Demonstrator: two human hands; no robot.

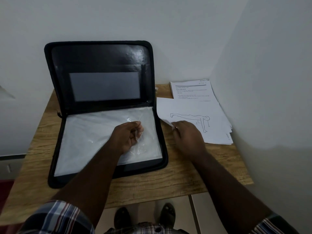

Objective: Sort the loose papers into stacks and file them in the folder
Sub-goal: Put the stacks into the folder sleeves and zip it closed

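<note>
A black zip folder (103, 56) lies open on the wooden table (182, 179), its lid leaning against the wall. Clear plastic sleeves (87, 135) fill its lower half. My left hand (128, 135) pinches the edge of the top sleeve and lifts it. To the right lies a fanned stack of loose papers (217, 119); the top sheet (185, 108) shows a line drawing of a figure in a plank pose. My right hand (187, 134) grips that sheet's near left corner, which is bent upward. A printed text page (192, 90) sits at the back of the stack.
The table stands in a corner, with walls close behind and to the right of it. A small metal object (157, 89) lies by the folder's right edge at the back. Below the table's front edge are my feet (145, 217) on a tiled floor.
</note>
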